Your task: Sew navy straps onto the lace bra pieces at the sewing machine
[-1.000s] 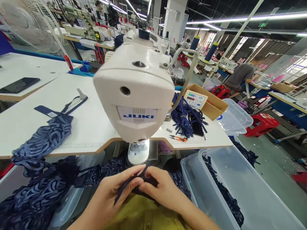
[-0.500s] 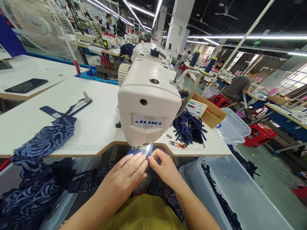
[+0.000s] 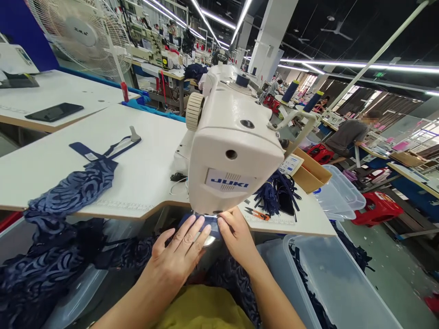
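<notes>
A small navy fabric piece [image 3: 214,226] lies under the head of the white JUKI sewing machine [image 3: 240,141], where a light shines near the needle; the needle itself is hidden. My left hand [image 3: 180,249] rests on the piece from the left, fingers stretched out and spread. At its right edge, my right hand [image 3: 238,235] pinches the fabric between thumb and fingers, close beneath the machine head. A patterned navy bra [image 3: 73,187] with straps trails over the table's left front edge into a heap of similar garments [image 3: 48,269].
Orange-handled thread snips [image 3: 258,214] and a bundle of navy straps [image 3: 269,196] lie right of the machine. A clear plastic bin [image 3: 343,274] stands at the right. A phone [image 3: 55,112] and a fan [image 3: 82,34] are at the left. A seated person [image 3: 348,135] works farther off.
My left fingers have spread apart, uncovering more of the navy fabric. My right hand has moved slightly forward along its edge. The view has shifted, so the machine appears farther right.
</notes>
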A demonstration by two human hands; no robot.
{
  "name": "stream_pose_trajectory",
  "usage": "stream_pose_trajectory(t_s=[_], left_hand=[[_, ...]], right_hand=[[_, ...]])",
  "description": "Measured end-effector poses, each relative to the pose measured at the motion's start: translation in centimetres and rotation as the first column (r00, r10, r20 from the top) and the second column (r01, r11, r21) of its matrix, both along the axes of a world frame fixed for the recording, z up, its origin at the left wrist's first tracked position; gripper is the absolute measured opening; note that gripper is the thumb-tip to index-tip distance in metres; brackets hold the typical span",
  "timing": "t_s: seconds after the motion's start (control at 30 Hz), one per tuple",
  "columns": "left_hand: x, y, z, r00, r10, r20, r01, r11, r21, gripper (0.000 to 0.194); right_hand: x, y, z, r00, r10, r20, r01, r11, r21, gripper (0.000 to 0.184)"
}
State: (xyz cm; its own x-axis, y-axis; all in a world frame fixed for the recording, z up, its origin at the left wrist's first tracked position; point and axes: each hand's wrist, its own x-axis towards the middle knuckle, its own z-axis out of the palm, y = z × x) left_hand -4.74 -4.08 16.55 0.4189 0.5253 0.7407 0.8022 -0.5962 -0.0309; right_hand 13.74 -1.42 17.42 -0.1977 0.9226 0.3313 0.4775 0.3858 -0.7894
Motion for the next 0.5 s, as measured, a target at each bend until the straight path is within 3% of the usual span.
stream_pose_trajectory(t_s=[0.3,0.5], left_hand=[[1.0,-0.3,-1.2,0.993,0.075,0.090,-0.068,0.995,-0.077,0.054],[0.5,0.0,-0.8,0.999,0.051,0.009,-0.051,0.999,-0.004,0.052]], right_hand=[[-0.3,0.8,0.2,1.000,-0.019,0.005,0.019,1.000,-0.017,0.020],[-0.3,0.9,0.0,1.000,-0.021,0.013,0.021,1.000,-0.009,0.018]])
